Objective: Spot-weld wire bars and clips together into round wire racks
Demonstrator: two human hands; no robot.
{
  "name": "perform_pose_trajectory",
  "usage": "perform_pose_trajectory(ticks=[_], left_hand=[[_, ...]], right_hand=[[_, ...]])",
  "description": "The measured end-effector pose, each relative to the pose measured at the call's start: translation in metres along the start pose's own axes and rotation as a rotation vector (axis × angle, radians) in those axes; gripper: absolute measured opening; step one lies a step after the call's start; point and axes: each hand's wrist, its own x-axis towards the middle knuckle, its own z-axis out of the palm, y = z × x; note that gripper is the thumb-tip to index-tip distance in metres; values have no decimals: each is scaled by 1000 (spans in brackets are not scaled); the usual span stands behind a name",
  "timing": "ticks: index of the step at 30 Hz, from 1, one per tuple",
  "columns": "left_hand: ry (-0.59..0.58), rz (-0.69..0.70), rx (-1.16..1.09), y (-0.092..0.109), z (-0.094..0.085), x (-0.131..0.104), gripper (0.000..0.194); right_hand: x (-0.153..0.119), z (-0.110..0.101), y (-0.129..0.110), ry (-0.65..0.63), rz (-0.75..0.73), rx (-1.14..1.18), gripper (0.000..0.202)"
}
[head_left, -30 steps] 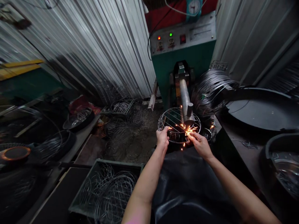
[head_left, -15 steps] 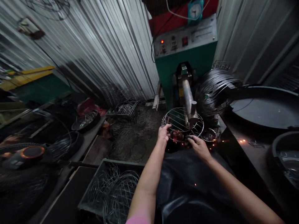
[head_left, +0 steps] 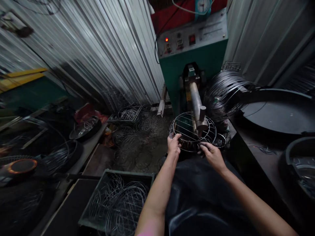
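Observation:
A round wire rack [head_left: 186, 128] with parallel bars lies roughly level under the metal arm [head_left: 196, 100] of a green welding machine [head_left: 194, 54]. My left hand [head_left: 174, 143] is closed on the rack's near left rim, thumb on top. At the near right rim, just below the electrode tip, my right hand [head_left: 208, 151] pinches with its fingertips. Whether those fingers hold the rim itself or a small separate wire piece is too small to tell. The rack's far right part passes behind the machine's arm.
A coil of wire [head_left: 225, 93] stands right of the machine, beside a large black pan [head_left: 278, 114]. A green crate [head_left: 93, 209] of wire rings is at the lower left. Black tubs [head_left: 289, 155] stand at the right edge; wire pieces [head_left: 265, 150] lie on the table.
The sparks below the rack and over the right table have gone. The rack has turned or shifted slightly beneath the electrode, both hands still at its rim. The view has moved a little.

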Motion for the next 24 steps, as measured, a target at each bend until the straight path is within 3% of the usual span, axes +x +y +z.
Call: perform_pose_trajectory(ticks=[24], left_hand=[[59,10,-24,-3,3,-4,43]], right_hand=[[8,-5,2,-2,-29,8,42]])
